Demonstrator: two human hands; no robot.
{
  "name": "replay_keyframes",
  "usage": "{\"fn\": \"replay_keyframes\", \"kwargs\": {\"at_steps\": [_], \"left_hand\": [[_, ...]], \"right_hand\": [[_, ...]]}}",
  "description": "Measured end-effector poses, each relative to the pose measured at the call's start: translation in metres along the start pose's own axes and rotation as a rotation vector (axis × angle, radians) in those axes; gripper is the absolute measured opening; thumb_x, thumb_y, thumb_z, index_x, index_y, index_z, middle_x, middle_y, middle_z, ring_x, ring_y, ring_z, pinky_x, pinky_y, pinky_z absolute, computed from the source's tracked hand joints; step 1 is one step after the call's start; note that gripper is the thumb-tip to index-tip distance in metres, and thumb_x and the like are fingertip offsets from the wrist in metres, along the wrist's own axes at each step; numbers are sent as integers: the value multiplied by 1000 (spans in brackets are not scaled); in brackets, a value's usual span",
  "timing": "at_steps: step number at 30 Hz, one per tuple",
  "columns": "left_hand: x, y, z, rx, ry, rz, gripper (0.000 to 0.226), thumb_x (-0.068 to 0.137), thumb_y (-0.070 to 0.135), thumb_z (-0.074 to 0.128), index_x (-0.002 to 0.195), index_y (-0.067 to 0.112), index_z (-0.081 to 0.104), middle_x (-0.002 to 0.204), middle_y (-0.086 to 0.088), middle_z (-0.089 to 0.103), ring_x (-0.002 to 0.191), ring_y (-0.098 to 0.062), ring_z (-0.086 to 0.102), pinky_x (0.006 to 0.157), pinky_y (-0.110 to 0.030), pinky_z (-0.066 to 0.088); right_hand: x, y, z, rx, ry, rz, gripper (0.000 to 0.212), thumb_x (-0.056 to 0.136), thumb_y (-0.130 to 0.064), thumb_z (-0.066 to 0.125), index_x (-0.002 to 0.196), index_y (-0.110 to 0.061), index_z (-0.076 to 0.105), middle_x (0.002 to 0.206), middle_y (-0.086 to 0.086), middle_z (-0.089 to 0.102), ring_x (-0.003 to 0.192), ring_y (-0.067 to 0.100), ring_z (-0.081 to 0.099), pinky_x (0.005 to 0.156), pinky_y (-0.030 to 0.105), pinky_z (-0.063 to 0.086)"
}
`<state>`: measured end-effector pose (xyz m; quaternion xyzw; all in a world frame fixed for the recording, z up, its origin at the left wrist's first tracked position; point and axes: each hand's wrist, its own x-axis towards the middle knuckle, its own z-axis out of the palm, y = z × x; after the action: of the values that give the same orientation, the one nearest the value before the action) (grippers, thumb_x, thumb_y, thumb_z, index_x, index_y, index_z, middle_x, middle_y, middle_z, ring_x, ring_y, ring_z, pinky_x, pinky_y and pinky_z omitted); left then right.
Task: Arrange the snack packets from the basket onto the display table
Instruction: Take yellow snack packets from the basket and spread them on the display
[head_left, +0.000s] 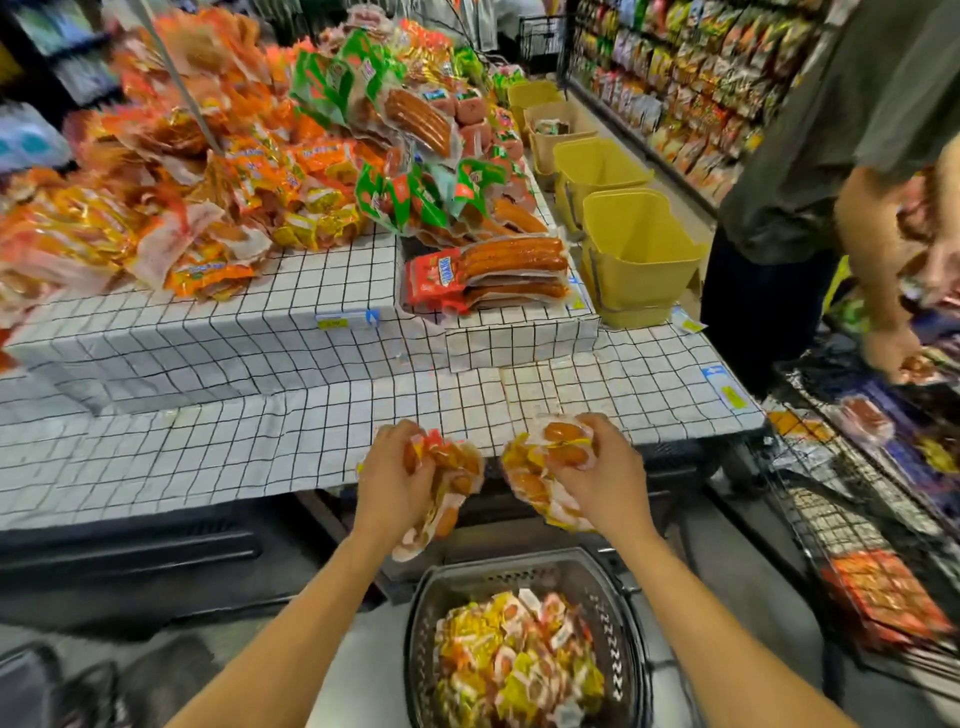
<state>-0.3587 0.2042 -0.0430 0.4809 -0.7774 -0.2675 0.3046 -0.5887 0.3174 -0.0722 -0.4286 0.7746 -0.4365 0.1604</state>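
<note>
The small yellow and orange plastic snack packets (449, 493) in the left hand (395, 470) make a loose bunch. The fingers curl round the top of it, and a few packets hang down below the fist. The right hand (597, 480) grips a second bunch (527, 486) of the same kind, with its fingers wrapped over it. Both bunches are in the air, right at the near edge of the counter (260, 436), which has a white cloth with black squares on it. Just below the hands sits a round dark mesh basket (626, 618) with lots more packets (519, 660) inside, so the job looks far from done.

Each hand holds many shiny packets at once. The ones hanging low could slip out and land on the floor beside the basket. If the bunches are put down too near the edge, some could slide off. The cloth is wrinkled and loose, so a packet or a finger could catch on it.

Farther back is a big heap of orange packets (182, 182), a stack of red packs of long sausages (488, 275) and some yellow plastic buckets (639, 249). A person in a grey shirt (831, 130) bends close by on the right, and arms could bump.
</note>
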Motion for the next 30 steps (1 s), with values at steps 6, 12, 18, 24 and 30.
{"fn": "replay_keyframes", "kwargs": {"at_steps": [6,12,18,24,30], "left_hand": [[-54,-44,24,33,-186,-71,8,87,16,57,94,18,57,90,-3,56,78,-19,52,64,-31,30],[-112,-92,65,97,-385,-238,13,84,12,63,96,10,58,94,-9,55,91,-34,56,71,-34,36],[-158,-150,119,51,-516,-353,18,88,16,60,106,18,60,104,-8,62,95,-30,61,72,-27,38],[-177,-205,191,95,-568,-466,30,87,32,57,113,17,61,114,-11,63,103,-33,60,82,-34,48],[-187,-273,283,110,-543,-439,37,85,30,54,113,8,65,125,-18,61,126,-33,47,101,-35,42]], "right_hand": [[-55,26,18,-100,-37,136,49,70,-42,81,112,-34,57,105,-4,64,98,19,63,79,42,54],[-116,68,47,-187,-123,301,38,71,-33,82,101,-28,60,97,-4,66,92,20,62,69,35,48],[-151,133,87,-207,-162,495,36,72,-35,81,100,-29,59,97,-3,67,92,23,63,75,41,53],[-159,221,134,-207,-240,589,36,73,-45,78,99,-32,56,99,0,65,90,24,63,76,45,54],[-148,331,196,-287,-288,573,38,72,-40,77,101,-23,58,96,4,66,88,28,63,72,42,52]]}}
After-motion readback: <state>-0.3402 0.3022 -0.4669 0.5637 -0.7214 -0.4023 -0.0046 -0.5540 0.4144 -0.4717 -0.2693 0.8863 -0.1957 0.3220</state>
